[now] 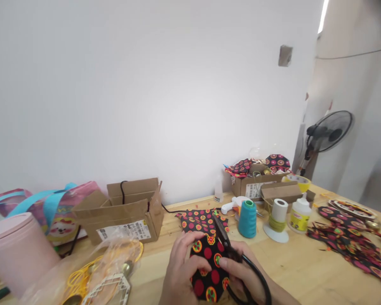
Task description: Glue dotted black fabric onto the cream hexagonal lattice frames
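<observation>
A piece of black cloth with red and orange round prints (pixel 209 277) is held by my left hand (pixel 183 269), its fingers curled over the cloth's left side. Black-handled scissors (pixel 224 237) are in my right hand (pixel 249 267), their blades pointing up and to the left along the cloth's upper right edge. My right thumb rests near the cloth. Just beyond my hands, another piece of the same printed cloth (pixel 197 220) lies on the wooden table (pixel 158 262).
An open cardboard box (pixel 123 212), pink container (pixel 20 254) and yellow cord in plastic (pixel 79 275) are at left. A teal thread cone (pixel 247 218), white roll (pixel 279 211), glue bottle (pixel 300 215), filled box (pixel 254 186) and cloth scraps (pixel 352 243) are at right.
</observation>
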Demonstrator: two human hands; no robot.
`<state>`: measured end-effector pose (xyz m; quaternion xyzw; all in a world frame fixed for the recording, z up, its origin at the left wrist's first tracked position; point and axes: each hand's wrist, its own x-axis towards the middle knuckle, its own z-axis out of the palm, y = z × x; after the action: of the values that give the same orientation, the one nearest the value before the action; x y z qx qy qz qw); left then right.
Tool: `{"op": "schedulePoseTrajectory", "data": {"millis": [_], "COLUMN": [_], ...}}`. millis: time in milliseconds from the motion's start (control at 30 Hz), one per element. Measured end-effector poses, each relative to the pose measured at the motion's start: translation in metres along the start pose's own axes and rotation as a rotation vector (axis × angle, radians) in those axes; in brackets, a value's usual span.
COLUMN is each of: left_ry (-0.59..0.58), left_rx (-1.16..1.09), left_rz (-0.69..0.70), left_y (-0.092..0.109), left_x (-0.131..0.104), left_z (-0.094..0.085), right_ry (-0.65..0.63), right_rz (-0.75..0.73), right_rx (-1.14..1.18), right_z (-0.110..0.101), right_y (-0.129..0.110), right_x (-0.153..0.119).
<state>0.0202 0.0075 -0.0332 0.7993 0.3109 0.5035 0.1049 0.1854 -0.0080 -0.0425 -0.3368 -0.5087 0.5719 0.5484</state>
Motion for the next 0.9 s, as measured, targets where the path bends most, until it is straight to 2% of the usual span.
{"op": "schedulePoseTrajectory", "data": {"millis": [67, 200, 267, 367, 467, 667, 800, 900], "left_ry": [-0.022, -0.042, -0.028, 0.028, 0.014, -0.116, 0.053, 0.058], "left_rx": [-0.257, -1.055, -1.277, -1.176, -1.044, -0.902, -0.76, -0.648], "left_rz": [-0.239, -0.774, -0.895, -0.86, -0.808, -0.968, -0.982, -1.011], "left_y": [-0.001, -0.002, -0.004, -0.008, -0.009, -0.004, -0.003, -0.001], "left_x": [0.001, 0.003, 0.002, 0.0, 0.002, 0.011, 0.011, 0.011], "left_z": [0.002, 0.006, 0.01, 0.018, 0.021, 0.013, 0.013, 0.014], "right_ry": [0.067, 0.182, 0.196, 0.193, 0.183, 0.151, 0.023, -0.053], "right_rz": [-0.014, -0.051, -0.06, -0.067, -0.055, 0.016, 0.074, 0.09], "right_rx": [-0.001, -0.013, -0.024, -0.033, -0.025, 0.08, 0.137, 0.097], "right_z": [-0.002, -0.005, -0.004, -0.003, -0.003, -0.004, -0.001, 0.002], "right_y": [0.004, 0.008, 0.008, 0.009, 0.015, 0.025, 0.017, 0.008], "right_x": [0.003, 0.01, 0.012, 0.012, 0.011, 0.003, -0.001, 0.002]}}
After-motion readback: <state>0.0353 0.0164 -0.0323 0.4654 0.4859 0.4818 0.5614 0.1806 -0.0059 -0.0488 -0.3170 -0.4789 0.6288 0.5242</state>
